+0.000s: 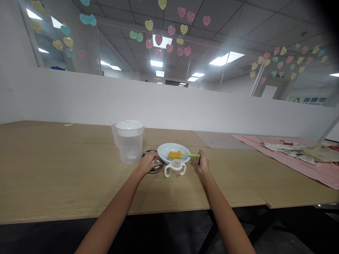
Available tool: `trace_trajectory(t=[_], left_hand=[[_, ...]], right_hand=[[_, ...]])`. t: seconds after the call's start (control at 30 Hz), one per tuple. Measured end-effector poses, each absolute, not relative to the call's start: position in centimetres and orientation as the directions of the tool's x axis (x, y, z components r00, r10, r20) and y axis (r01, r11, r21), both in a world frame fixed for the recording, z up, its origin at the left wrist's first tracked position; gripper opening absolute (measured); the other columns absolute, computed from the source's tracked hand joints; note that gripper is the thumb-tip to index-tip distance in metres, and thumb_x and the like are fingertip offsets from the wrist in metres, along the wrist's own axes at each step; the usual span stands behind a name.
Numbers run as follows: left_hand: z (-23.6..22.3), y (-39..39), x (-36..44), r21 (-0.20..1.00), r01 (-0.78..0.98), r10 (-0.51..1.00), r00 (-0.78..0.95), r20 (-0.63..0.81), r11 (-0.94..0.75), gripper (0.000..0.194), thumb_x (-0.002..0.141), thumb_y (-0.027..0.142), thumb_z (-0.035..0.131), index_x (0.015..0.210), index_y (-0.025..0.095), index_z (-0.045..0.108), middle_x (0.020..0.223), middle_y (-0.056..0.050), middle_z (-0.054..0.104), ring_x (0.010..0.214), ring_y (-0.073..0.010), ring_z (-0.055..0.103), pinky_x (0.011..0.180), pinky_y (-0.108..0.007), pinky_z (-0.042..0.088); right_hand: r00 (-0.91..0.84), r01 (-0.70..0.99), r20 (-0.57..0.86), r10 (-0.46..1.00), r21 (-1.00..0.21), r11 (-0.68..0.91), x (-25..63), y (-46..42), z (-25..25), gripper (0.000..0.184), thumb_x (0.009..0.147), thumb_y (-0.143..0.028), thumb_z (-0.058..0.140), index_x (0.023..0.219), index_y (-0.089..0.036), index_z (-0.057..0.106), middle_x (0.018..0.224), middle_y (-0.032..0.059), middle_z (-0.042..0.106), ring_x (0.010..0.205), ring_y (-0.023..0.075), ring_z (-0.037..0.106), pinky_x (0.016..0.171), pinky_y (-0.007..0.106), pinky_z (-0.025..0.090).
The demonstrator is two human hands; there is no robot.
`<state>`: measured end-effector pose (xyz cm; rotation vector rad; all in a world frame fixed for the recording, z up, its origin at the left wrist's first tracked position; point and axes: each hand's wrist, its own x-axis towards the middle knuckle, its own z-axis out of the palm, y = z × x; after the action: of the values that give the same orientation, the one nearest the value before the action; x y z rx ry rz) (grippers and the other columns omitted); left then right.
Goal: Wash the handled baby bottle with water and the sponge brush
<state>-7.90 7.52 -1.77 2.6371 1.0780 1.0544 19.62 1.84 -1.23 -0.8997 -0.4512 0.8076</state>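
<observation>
1. Over the white plate (173, 146) is the yellow sponge brush (174, 155), its green handle (191, 155) clenched in the right hand (202, 161).
2. At the metal dish (156, 171), the left hand's (148, 162) grip cannot be told.

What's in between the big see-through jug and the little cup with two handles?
A round metal dish sits between the jug and the cup, with the left hand reaching over it. The head view shows this.

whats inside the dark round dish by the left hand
Small pale parts show inside the dish, near the fingers of the left hand. The hand covers part of it, so anything under there can't be seen.
</observation>
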Motion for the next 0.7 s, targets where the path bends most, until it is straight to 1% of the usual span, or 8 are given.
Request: trace_trajectory(t=[0.1,0.23,0.27,0.33,0.4,0.47,0.6,0.7], left_hand=[[-1.0,6.9,-8.2,0.315,0.571,0.622,0.487,0.613,-0.758,0.024,0.077,0.041,0.051,0.077,0.018,0.059,0.078,-0.003,0.062,0.073,-0.0178,0.056,0.068,-0.028,0.040],[0.2,5.5,-8.1,0.351,0.538,0.586,0.361,0.726,-0.766,0.029,0.083,0.039,0.039,0.081,0.019,0.059,0.080,-0.005,0.062,0.077,-0.0185,0.056,0.071,-0.030,0.040],[0.4,4.9,-7.8,0.342,0.517,0.559,0.352,0.751,-0.785,0.029,0.082,0.039,0.040,0.084,0.018,0.059,0.083,-0.005,0.063,0.079,-0.0191,0.055,0.073,-0.031,0.040],[0.5,3.8,-6.7,0.286,0.453,0.479,0.400,0.781,-0.844,0.031,0.080,0.042,0.044,0.094,0.018,0.059,0.092,-0.007,0.062,0.086,-0.0208,0.055,0.079,-0.034,0.040],[0.3,2.6,-5.4,0.214,0.362,0.384,0.506,0.772,-0.907,0.040,0.077,0.044,0.048,0.107,0.019,0.054,0.104,-0.008,0.060,0.098,-0.0231,0.052,0.087,-0.037,0.037],[-0.1,1.7,-4.1,0.189,0.302,0.338,0.579,0.742,-0.934,0.044,0.076,0.045,0.050,0.112,0.019,0.052,0.108,-0.008,0.059,0.105,-0.0240,0.049,0.091,-0.038,0.035],[-0.7,0.8,-2.9,0.270,0.277,0.383,0.555,0.739,-0.922,0.040,0.077,0.044,0.053,0.109,0.020,0.054,0.102,-0.007,0.062,0.097,-0.0212,0.054,0.087,-0.036,0.040],[-0.6,0.6,-3.1,0.306,0.234,0.381,0.439,0.814,-0.923,0.045,0.071,0.046,0.060,0.106,0.019,0.056,0.100,-0.008,0.063,0.096,-0.0220,0.056,0.085,-0.036,0.044]], right_hand=[[0.631,-0.426,0.016,0.776,-0.828,0.364,19.8,1.9,-1.3,0.029,0.073,-0.038,0.057,0.057,-0.017,0.045,0.035,-0.0103,0.031,0.028,0.0016,0.025,0.027,0.013,0.019],[0.617,-0.451,0.031,0.787,-0.805,0.386,19.9,2.0,-1.3,0.031,0.074,-0.037,0.056,0.056,-0.018,0.040,0.035,-0.0103,0.030,0.029,0.0015,0.025,0.027,0.013,0.018],[0.610,-0.466,0.029,0.792,-0.795,0.388,19.9,2.0,-1.2,0.032,0.074,-0.037,0.056,0.056,-0.018,0.039,0.035,-0.0104,0.030,0.029,0.0015,0.024,0.027,0.012,0.019],[0.599,-0.508,0.012,0.801,-0.767,0.391,19.9,1.9,-1.1,0.032,0.076,-0.036,0.056,0.056,-0.019,0.038,0.035,-0.0106,0.029,0.029,0.0016,0.023,0.027,0.012,0.019],[0.586,-0.560,-0.011,0.810,-0.729,0.395,20.1,1.8,-1.0,0.032,0.077,-0.034,0.054,0.056,-0.019,0.036,0.035,-0.0108,0.029,0.029,0.0017,0.023,0.027,0.012,0.019],[0.570,-0.596,-0.011,0.822,-0.694,0.404,20.4,1.6,-0.7,0.034,0.078,-0.034,0.055,0.056,-0.020,0.034,0.035,-0.0113,0.028,0.029,0.0015,0.022,0.027,0.013,0.020],[0.507,-0.614,0.049,0.861,-0.680,0.401,20.7,1.2,-0.2,0.040,0.076,-0.040,0.058,0.054,-0.020,0.030,0.035,-0.0125,0.022,0.028,0.0011,0.018,0.026,0.013,0.017],[0.428,-0.598,0.101,0.898,-0.714,0.365,20.4,0.9,0.1,0.043,0.074,-0.044,0.059,0.053,-0.020,0.031,0.034,-0.0124,0.022,0.027,0.0008,0.017,0.025,0.013,0.015]])
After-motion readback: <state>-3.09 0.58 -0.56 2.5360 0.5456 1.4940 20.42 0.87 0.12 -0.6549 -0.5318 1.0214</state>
